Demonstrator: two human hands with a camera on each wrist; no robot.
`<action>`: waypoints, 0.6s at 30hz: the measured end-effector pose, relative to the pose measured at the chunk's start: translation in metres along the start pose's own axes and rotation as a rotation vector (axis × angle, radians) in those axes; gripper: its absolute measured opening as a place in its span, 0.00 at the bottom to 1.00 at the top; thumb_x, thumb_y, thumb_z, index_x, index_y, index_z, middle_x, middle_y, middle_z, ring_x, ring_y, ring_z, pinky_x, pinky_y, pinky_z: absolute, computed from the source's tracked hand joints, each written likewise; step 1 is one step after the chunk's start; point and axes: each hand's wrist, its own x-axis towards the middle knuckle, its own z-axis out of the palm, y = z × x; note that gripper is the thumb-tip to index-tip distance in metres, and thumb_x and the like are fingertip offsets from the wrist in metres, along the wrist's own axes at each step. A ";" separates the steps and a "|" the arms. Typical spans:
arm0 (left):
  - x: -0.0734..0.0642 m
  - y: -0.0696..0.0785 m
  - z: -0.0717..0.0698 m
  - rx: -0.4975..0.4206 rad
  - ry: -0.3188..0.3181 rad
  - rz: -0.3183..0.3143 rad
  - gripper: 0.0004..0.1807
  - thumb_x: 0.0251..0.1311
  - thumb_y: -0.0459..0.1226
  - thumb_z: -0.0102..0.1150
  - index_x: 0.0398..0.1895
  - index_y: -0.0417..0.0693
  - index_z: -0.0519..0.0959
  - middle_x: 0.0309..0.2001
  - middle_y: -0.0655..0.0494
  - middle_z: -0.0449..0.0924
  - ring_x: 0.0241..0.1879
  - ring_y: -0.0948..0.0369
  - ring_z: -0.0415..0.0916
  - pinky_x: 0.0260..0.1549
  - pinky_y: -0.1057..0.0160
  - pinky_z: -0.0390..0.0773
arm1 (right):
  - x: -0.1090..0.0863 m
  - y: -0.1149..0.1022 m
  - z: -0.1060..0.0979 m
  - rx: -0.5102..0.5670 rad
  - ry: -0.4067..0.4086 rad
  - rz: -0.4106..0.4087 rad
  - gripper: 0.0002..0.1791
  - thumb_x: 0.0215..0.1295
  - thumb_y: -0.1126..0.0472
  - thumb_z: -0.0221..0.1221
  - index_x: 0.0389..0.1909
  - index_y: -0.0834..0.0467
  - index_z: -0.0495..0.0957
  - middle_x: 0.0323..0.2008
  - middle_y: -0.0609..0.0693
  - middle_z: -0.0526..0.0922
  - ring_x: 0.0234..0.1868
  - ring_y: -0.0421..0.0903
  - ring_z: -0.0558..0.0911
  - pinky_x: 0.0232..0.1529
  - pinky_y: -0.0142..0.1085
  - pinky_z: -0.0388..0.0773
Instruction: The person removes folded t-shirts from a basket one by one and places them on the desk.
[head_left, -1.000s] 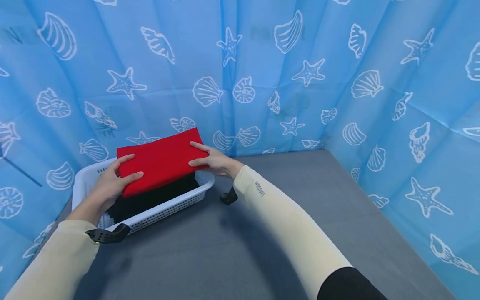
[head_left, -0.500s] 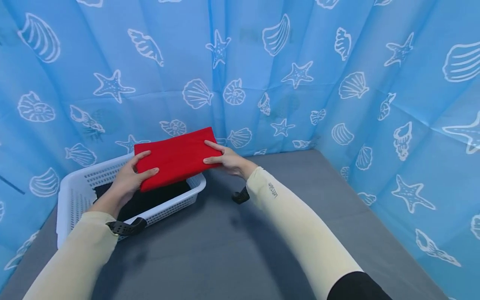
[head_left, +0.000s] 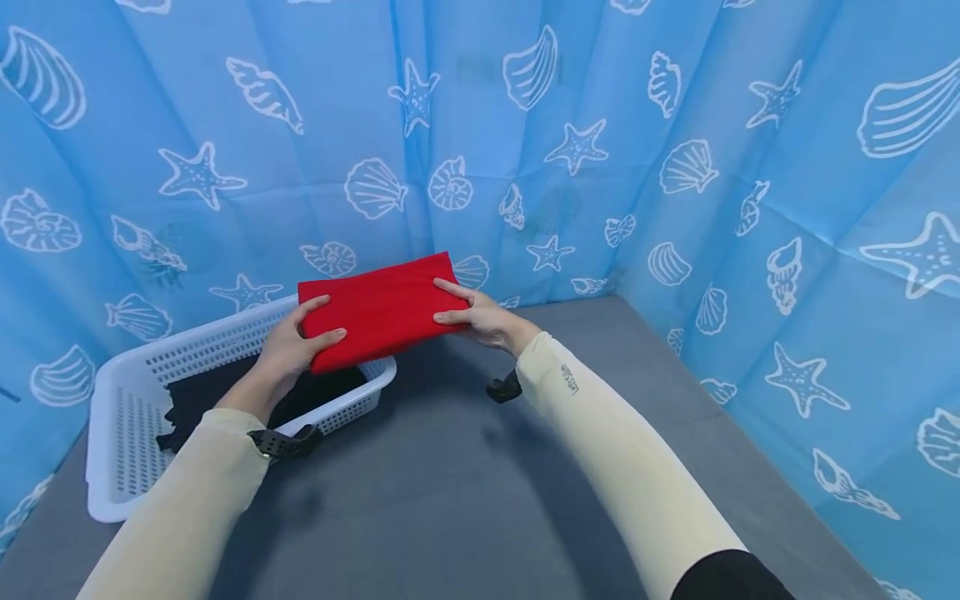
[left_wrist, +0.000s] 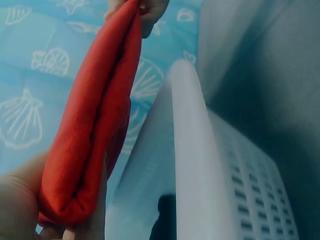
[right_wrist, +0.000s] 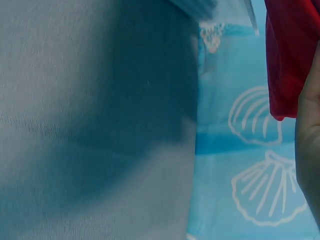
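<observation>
A folded red cloth (head_left: 382, 308) is held up over the right end of a white plastic basket (head_left: 112, 450). At its left end my left hand (head_left: 288, 346) grips it, thumb and a finger on the upper face. My right hand (head_left: 487, 318) pinches the right end in the same way. In the left wrist view the folded layers of the red cloth (left_wrist: 90, 125) show edge-on, above the basket rim (left_wrist: 187, 150). Black cloth (head_left: 202, 392) lies inside the basket, partly hidden by my left hand and arm. The right wrist view catches only a corner of the red cloth (right_wrist: 287, 65).
The basket stands at the left on a grey cloth-covered table (head_left: 450, 467). A blue curtain (head_left: 480, 125) with white shells and starfish hangs along the back and right side. A black strap (head_left: 285, 442) sits on my left wrist.
Both hands have carried the red cloth to the right, from over the basket's middle to its right end. More of the black cloth shows. The head view has turned slightly.
</observation>
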 end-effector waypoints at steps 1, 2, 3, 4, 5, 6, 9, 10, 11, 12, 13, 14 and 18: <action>0.001 0.001 0.003 -0.002 -0.001 -0.002 0.46 0.48 0.47 0.65 0.69 0.63 0.50 0.65 0.44 0.48 0.57 0.44 0.54 0.38 0.57 0.77 | -0.002 0.000 -0.004 -0.002 0.006 0.003 0.34 0.57 0.69 0.58 0.63 0.42 0.62 0.58 0.53 0.61 0.57 0.54 0.65 0.51 0.48 0.69; 0.003 0.002 0.007 -0.004 -0.002 -0.006 0.46 0.48 0.47 0.65 0.69 0.63 0.50 0.65 0.44 0.48 0.58 0.45 0.54 0.39 0.57 0.76 | -0.003 0.000 -0.007 0.000 0.011 0.005 0.34 0.57 0.69 0.58 0.63 0.42 0.62 0.59 0.53 0.61 0.57 0.54 0.65 0.51 0.47 0.69; 0.004 0.003 0.010 -0.003 -0.002 -0.010 0.46 0.48 0.47 0.65 0.69 0.64 0.50 0.65 0.44 0.48 0.58 0.45 0.54 0.39 0.57 0.76 | -0.004 0.000 -0.011 -0.005 0.016 0.006 0.34 0.57 0.69 0.58 0.63 0.42 0.63 0.59 0.53 0.60 0.57 0.54 0.65 0.51 0.47 0.69; 0.006 0.004 0.014 -0.003 -0.005 -0.010 0.46 0.48 0.47 0.65 0.69 0.64 0.50 0.65 0.45 0.48 0.58 0.45 0.53 0.39 0.56 0.76 | -0.006 -0.001 -0.015 -0.007 0.022 0.008 0.34 0.57 0.68 0.58 0.63 0.42 0.63 0.59 0.53 0.60 0.57 0.54 0.65 0.51 0.47 0.68; 0.007 0.006 0.018 -0.002 -0.006 -0.012 0.46 0.48 0.47 0.65 0.69 0.64 0.50 0.65 0.45 0.48 0.58 0.45 0.53 0.40 0.56 0.76 | -0.008 -0.001 -0.019 -0.012 0.029 0.011 0.34 0.57 0.68 0.58 0.63 0.41 0.63 0.59 0.53 0.60 0.57 0.54 0.65 0.52 0.48 0.67; 0.009 0.006 0.022 0.000 -0.008 -0.014 0.46 0.47 0.47 0.66 0.69 0.65 0.50 0.65 0.45 0.48 0.58 0.45 0.53 0.40 0.56 0.76 | -0.010 -0.002 -0.023 -0.013 0.036 0.014 0.34 0.57 0.68 0.59 0.62 0.41 0.64 0.59 0.53 0.60 0.57 0.54 0.65 0.52 0.48 0.67; 0.012 0.010 0.034 0.001 -0.011 -0.022 0.47 0.47 0.46 0.66 0.69 0.66 0.50 0.65 0.45 0.48 0.58 0.46 0.53 0.41 0.55 0.75 | -0.015 -0.004 -0.034 -0.032 0.054 0.024 0.34 0.56 0.67 0.60 0.62 0.40 0.64 0.59 0.53 0.59 0.56 0.54 0.66 0.52 0.48 0.67; 0.013 0.011 0.038 0.007 -0.009 -0.023 0.47 0.47 0.45 0.66 0.69 0.66 0.50 0.65 0.45 0.48 0.58 0.46 0.53 0.41 0.55 0.75 | -0.017 -0.005 -0.038 -0.037 0.060 0.026 0.34 0.56 0.67 0.60 0.62 0.40 0.64 0.59 0.53 0.59 0.56 0.54 0.66 0.52 0.48 0.68; 0.015 0.012 0.042 0.012 -0.002 -0.025 0.47 0.47 0.45 0.66 0.69 0.66 0.50 0.64 0.46 0.49 0.58 0.46 0.53 0.41 0.54 0.75 | -0.019 -0.005 -0.042 -0.046 0.064 0.026 0.35 0.55 0.67 0.60 0.62 0.40 0.64 0.60 0.53 0.59 0.55 0.54 0.67 0.51 0.47 0.69; 0.016 0.014 0.047 0.016 0.004 -0.025 0.47 0.47 0.45 0.67 0.69 0.66 0.50 0.64 0.46 0.49 0.58 0.46 0.53 0.41 0.54 0.75 | -0.021 -0.006 -0.046 -0.056 0.070 0.025 0.35 0.55 0.67 0.61 0.62 0.40 0.64 0.60 0.52 0.59 0.55 0.54 0.67 0.49 0.46 0.71; 0.017 0.016 0.051 0.022 0.011 -0.023 0.47 0.47 0.44 0.67 0.68 0.67 0.50 0.64 0.46 0.49 0.58 0.46 0.54 0.41 0.54 0.75 | -0.022 -0.007 -0.049 -0.063 0.074 0.024 0.35 0.56 0.67 0.60 0.63 0.40 0.63 0.60 0.52 0.58 0.55 0.54 0.68 0.49 0.46 0.71; 0.018 0.017 0.056 0.031 0.020 -0.020 0.47 0.47 0.44 0.67 0.68 0.67 0.51 0.64 0.46 0.50 0.58 0.47 0.54 0.41 0.54 0.75 | -0.024 -0.008 -0.053 -0.069 0.079 0.023 0.35 0.56 0.67 0.60 0.63 0.40 0.63 0.60 0.52 0.58 0.54 0.54 0.68 0.48 0.45 0.72; 0.022 0.025 0.073 0.045 0.033 0.000 0.46 0.47 0.43 0.67 0.68 0.68 0.51 0.64 0.46 0.50 0.58 0.47 0.55 0.41 0.55 0.75 | -0.032 -0.011 -0.067 -0.061 0.088 0.022 0.35 0.57 0.68 0.59 0.63 0.40 0.62 0.60 0.51 0.57 0.53 0.53 0.69 0.52 0.47 0.68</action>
